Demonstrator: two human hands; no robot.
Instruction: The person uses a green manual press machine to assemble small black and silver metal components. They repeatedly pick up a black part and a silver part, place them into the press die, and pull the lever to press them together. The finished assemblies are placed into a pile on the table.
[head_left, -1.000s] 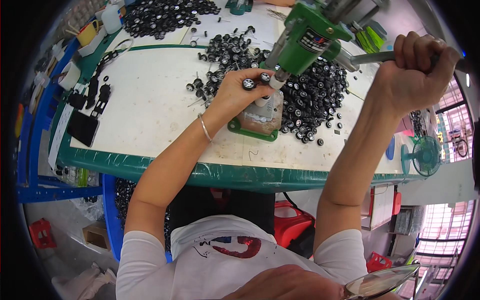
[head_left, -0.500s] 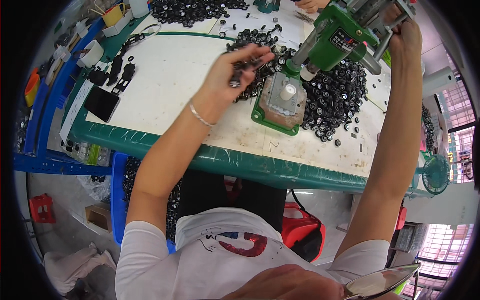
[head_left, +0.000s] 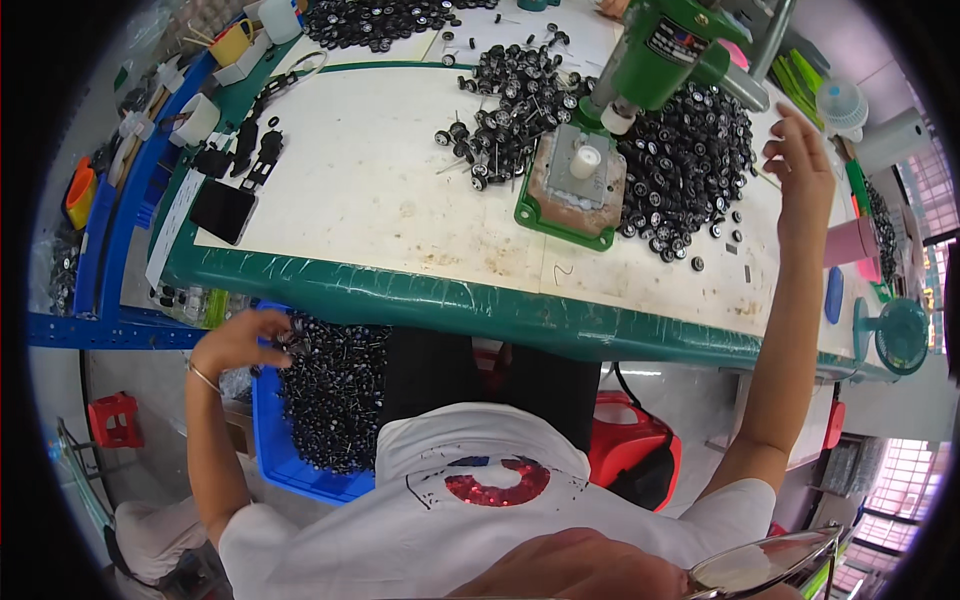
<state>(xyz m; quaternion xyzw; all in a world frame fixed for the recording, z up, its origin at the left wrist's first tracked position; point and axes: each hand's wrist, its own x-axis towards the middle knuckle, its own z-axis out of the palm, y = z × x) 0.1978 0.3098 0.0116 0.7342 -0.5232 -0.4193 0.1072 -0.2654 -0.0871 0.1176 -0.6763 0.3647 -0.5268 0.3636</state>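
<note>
My left hand (head_left: 240, 340) is down below the table's left front edge, over a blue bin (head_left: 300, 478) full of small black wheels on axles. Its fingers pinch a small black wheel-and-axle part (head_left: 295, 344) just above the heap. My right hand (head_left: 800, 160) is raised over the table's right side with fingers spread and nothing in it, beside the pile of black wheels (head_left: 690, 170). A green hand press (head_left: 665, 50) stands between the hands, its head above a green base plate (head_left: 568, 195) with a white peg (head_left: 584, 160).
A second heap of wheels with axles (head_left: 510, 105) lies left of the press on the white tabletop (head_left: 360, 190) with its green rim. A black phone (head_left: 222, 210) and small black parts sit at the far left. A red stool (head_left: 635, 450) stands under the table and a small fan (head_left: 890, 335) at the right.
My left hand has dropped from the press area to the blue bin below the table, carrying a part. My right hand has let go of the press lever and opened.
</note>
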